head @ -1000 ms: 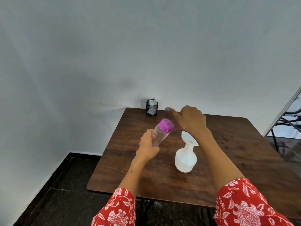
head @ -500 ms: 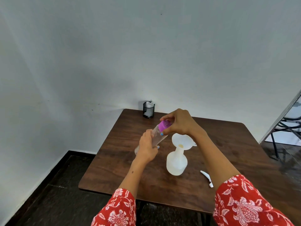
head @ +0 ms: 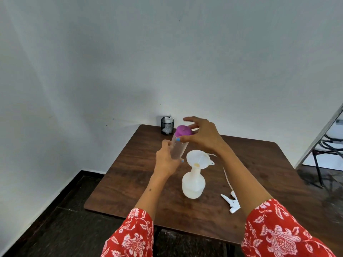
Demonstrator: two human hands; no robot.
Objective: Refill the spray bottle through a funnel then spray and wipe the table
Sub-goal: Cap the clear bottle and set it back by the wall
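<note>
My left hand (head: 166, 160) grips a clear water bottle (head: 179, 148) by its body, held tilted above the brown table (head: 130, 175). The bottle's purple cap (head: 182, 131) is pinched between the thumb and fingers of my right hand (head: 201, 135). A white spray bottle (head: 194, 183) stands upright near the table's middle with a white funnel (head: 197, 157) seated in its neck. Its detached trigger head (head: 232, 202) with a long dip tube lies on the table to the right.
A black mesh cup (head: 167, 125) holding white tissue stands at the table's far left corner against the wall. A metal chair frame (head: 323, 151) is at the far right. The floor is dark tile.
The camera has tilted so the table sits lower in view. My right hand went from reaching over the bottle to gripping its purple cap, and its fingers have turned around the cap.
</note>
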